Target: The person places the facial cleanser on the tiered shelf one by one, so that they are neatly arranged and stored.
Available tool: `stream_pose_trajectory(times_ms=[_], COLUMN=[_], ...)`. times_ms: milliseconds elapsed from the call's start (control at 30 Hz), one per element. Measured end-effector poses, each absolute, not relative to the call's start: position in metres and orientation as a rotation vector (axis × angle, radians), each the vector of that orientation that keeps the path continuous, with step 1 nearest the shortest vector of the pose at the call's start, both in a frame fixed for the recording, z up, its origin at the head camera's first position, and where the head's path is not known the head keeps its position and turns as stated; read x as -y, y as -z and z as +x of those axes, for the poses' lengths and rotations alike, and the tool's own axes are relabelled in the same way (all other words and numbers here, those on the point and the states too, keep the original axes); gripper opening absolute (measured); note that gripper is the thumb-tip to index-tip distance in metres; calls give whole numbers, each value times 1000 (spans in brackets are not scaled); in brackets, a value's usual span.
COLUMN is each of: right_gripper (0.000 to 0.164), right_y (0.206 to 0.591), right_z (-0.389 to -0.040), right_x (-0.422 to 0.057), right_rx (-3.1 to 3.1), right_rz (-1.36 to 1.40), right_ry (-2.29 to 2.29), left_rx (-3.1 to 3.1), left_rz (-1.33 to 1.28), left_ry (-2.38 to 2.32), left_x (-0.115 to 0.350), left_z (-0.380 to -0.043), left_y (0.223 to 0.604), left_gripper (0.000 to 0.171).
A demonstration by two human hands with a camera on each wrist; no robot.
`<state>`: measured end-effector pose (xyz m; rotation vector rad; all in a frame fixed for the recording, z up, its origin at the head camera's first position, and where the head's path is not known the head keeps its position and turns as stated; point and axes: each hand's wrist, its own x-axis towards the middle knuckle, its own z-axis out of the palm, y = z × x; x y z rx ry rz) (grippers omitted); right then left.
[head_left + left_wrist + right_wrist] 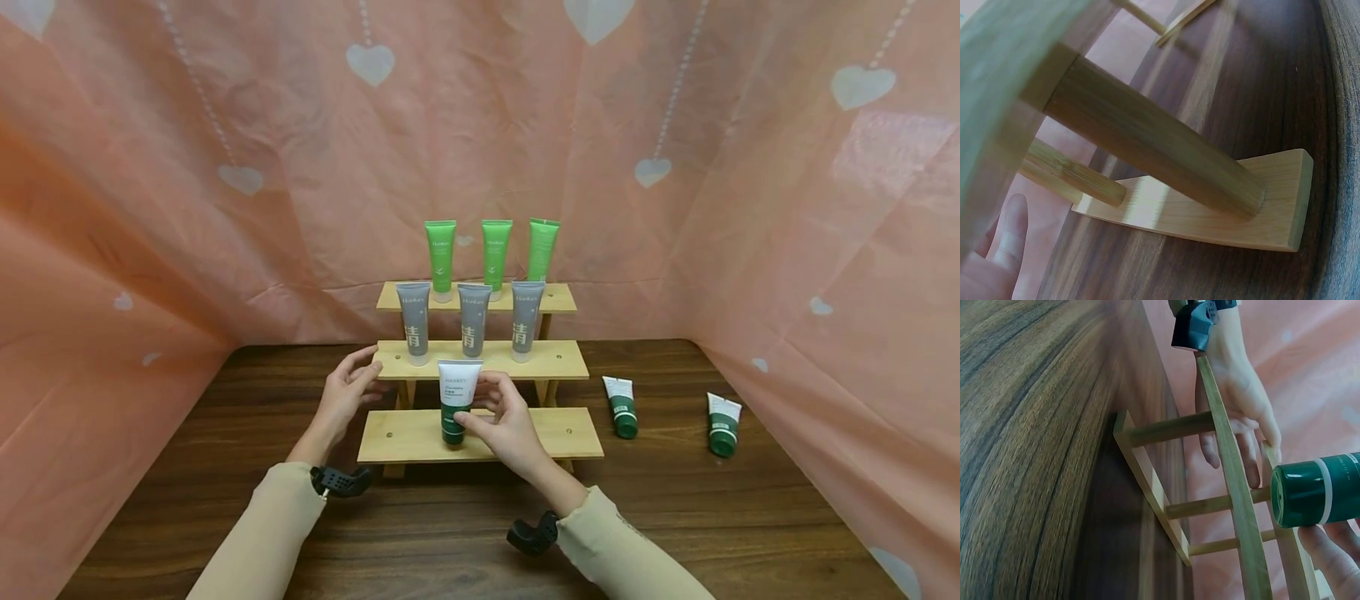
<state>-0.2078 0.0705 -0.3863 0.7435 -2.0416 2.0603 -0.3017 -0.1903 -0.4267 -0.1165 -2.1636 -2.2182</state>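
My right hand (506, 421) pinches a white-and-green squeeze tube (459, 387), thumb in front and fingers behind. The tube stands upright, cap down, close over the lowest tier of a wooden three-step rack (536, 433). Its dark green cap (1300, 494) shows large in the right wrist view. My left hand (348, 392) grips the left end of the middle tier, thumb at the board and other fingers beneath it. In the left wrist view only part of that hand (997, 269) shows, beyond the rack's legs (1154, 137).
Grey tubes (472, 321) stand in a row on the middle tier, and green tubes (495, 250) line the top one. Two more white-and-green tubes, one nearer (621, 408) and one farther right (723, 425), lie on the dark wooden table (420, 542). Pink curtains (300, 233) enclose the table.
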Motion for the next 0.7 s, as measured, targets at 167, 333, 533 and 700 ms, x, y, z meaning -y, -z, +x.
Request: stream_pose_trajectory(times_ms=[167,333,533,700], right_gripper=[45,43,42,41], right_y=[388,389,389,394], right_z=[-209,-210,-211,-214], right_x=[-65,-60,-53,-48], right_rx=[2055,2092,2104,2077], right_rz=[708,718,736,792], right_ry=[-2082,-2065,-2036,-1999], left_rx=[2170,2180,2173,2188], left_rz=[-127,-117,-123,-87], left_ry=[2221,2212,2214,2204], left_x=[187,187,187,185], left_z=[-294,-292,-293,-291], left_y=[417,415,415,415], left_gripper=[49,49,48,48])
